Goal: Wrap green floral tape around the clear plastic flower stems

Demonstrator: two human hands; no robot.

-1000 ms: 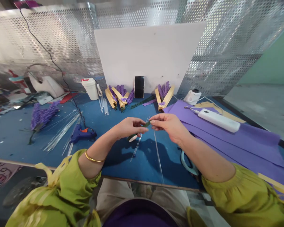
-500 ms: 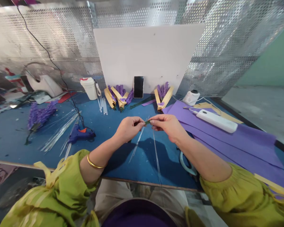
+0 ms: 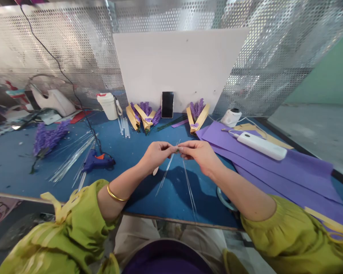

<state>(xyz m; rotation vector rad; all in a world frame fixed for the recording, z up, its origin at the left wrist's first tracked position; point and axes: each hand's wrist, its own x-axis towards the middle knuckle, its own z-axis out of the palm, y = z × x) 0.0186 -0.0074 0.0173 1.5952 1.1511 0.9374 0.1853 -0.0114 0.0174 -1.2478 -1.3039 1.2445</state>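
Above the middle of the blue table, my left hand [image 3: 157,155] and my right hand [image 3: 198,152] meet, fingertips almost touching. Both pinch a small green strip [image 3: 177,150], which the fingers mostly cover. Thin clear wires lie on the table below, one bunch [image 3: 166,173] slanting under my left fingertips and another [image 3: 189,186] under my right hand. A pale rounded stick end [image 3: 156,171] shows beside my left wrist. By my right forearm lie light-blue scissors [image 3: 225,199], partly covered.
A blue glue gun [image 3: 97,162], more wires [image 3: 72,161] and purple flowers [image 3: 49,139] lie left. Wrapped lavender bunches [image 3: 196,116], a phone [image 3: 167,104] and a white cup [image 3: 107,107] stand behind. Purple sheets [image 3: 274,171] and a white power strip [image 3: 261,145] occupy the right.
My hands have drawn closer together, so less of the green strip shows between them. The right forearm has shifted slightly left, and the pale stick end has come into view.
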